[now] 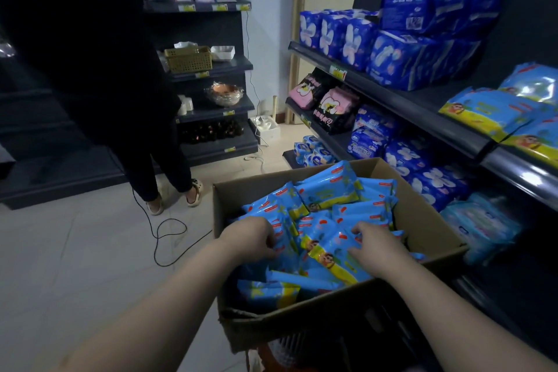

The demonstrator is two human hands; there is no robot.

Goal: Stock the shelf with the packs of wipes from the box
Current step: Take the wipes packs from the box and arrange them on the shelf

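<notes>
Box (422, 217) stands open on the floor (75, 266), just beside the shelf (422, 113) on the right. It is filled with light blue packs (329, 187), lying jumbled and overlapping.

Both hands are inside the box.
- Right hand (374, 246): thumb and fingers curled round the right edge of the top pack (324, 246) at the box's middle; holds it.
- Left hand (250, 235): near the left wall, fingers curled down among the packs, tips hidden. Cannot tell whether it holds one.

Shelf: matching stocked packs (492, 113) are stacked at its right end, along the front edge. Dark blue packs (407, 51) occupy its left end.

A person (90, 54) in dark clothes stands at the far-left shelving. A cable (169, 232) loops on the floor left of the box.
</notes>
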